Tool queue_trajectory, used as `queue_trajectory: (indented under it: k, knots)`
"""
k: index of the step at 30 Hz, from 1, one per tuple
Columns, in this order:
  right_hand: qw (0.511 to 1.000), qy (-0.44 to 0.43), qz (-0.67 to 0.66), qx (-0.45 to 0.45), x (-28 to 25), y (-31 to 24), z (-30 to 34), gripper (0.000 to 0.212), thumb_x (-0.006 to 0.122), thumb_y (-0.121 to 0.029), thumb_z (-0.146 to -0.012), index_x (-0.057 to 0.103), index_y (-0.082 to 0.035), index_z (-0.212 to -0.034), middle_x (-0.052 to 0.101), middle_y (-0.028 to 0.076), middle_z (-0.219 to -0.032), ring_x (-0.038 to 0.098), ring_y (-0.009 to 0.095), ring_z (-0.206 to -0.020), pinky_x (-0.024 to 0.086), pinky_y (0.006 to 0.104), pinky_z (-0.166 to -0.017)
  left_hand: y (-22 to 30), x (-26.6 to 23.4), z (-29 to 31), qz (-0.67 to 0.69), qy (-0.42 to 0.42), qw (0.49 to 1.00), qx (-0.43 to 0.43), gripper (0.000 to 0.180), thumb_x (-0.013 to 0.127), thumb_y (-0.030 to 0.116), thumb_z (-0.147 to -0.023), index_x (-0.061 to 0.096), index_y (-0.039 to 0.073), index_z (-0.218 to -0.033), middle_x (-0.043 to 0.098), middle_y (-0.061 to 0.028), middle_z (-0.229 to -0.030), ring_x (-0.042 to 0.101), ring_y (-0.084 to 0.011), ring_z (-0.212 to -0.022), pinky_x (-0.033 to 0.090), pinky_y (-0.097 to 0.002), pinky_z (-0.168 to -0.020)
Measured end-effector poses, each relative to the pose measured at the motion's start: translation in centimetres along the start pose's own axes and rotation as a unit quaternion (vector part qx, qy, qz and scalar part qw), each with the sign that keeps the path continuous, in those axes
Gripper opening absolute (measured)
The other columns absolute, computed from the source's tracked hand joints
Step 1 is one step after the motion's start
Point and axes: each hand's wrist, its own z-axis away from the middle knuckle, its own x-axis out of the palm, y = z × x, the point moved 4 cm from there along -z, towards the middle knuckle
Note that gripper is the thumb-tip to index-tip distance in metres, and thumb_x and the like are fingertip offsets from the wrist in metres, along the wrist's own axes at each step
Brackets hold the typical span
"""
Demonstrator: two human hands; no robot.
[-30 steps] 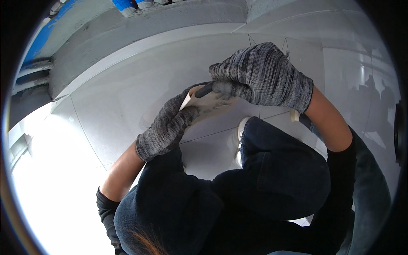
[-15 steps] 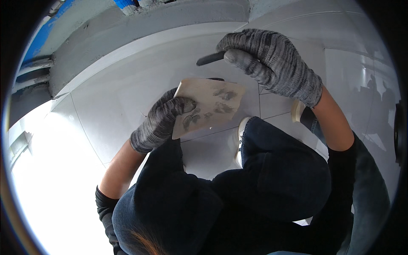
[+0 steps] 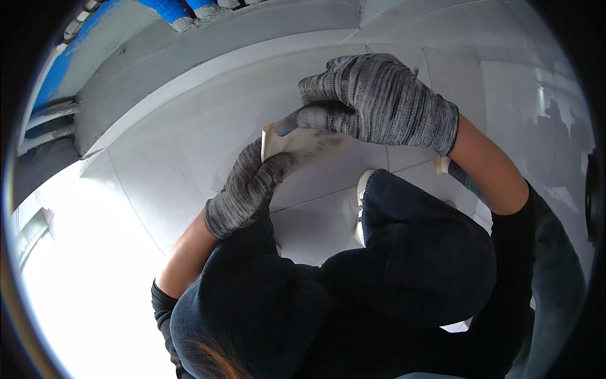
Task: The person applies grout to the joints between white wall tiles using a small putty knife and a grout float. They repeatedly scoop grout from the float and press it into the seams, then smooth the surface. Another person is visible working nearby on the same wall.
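My left hand (image 3: 245,192), in a grey knitted glove, is closed on the near left edge of a thin beige board (image 3: 304,146) with dark grey smudges on its face. The board is tilted, so its pale left edge shows. My right hand (image 3: 388,101), gloved alike, is closed round a slim dark grey tool (image 3: 288,122); the fingers hide most of it, and its exact kind cannot be made out. The tool's tip lies against the board's upper left part. Both hands are held above the floor, in front of my knees.
Large light grey tiles (image 3: 164,164) cover the floor. A curved grey ledge (image 3: 189,50) runs along the far side, with blue pipes (image 3: 167,9) beyond it. Pale glossy wall (image 3: 530,120) stands at right. Another person's leg and shoe (image 3: 442,165) show beside my right arm.
My right hand has moved left and slightly down, bringing the tool from above the board onto it. The board has tilted, and my left hand has shifted slightly right.
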Motion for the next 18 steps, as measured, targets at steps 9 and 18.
queue_trajectory:
  k: [9, 18]
  knots:
    - [0.945, 0.012, -0.315, 0.082, 1.2, 5.1, 0.5, 0.038, 0.053, -0.04, -0.091, 0.064, -0.004, -0.095, 0.063, 0.006, -0.074, 0.057, 0.017, -0.068, 0.048, 0.0329, -0.073, -2.3, 0.0, -0.6, 0.06, -0.066, 0.993, -0.075, 0.059, 0.056, 0.035, -0.089, 0.037, 0.001, -0.134, 0.051, -0.0139, -0.125, 0.051, -0.023, -0.113, 0.041, -0.0342, -0.098]
    - [0.936, 0.317, 0.097, 0.115, 7.8, 13.0, 7.0, 0.039, 0.044, -0.019, -0.091, 0.047, -0.014, -0.13, 0.062, 0.011, -0.09, 0.06, 0.022, -0.072, 0.051, 0.0362, -0.066, -0.8, 2.7, -2.0, 0.384, -0.063, 0.915, -0.109, 0.067, 0.05, 0.042, -0.087, 0.029, 0.005, -0.139, 0.038, -0.0176, -0.137, 0.042, -0.0326, -0.122, 0.038, -0.0461, -0.099]
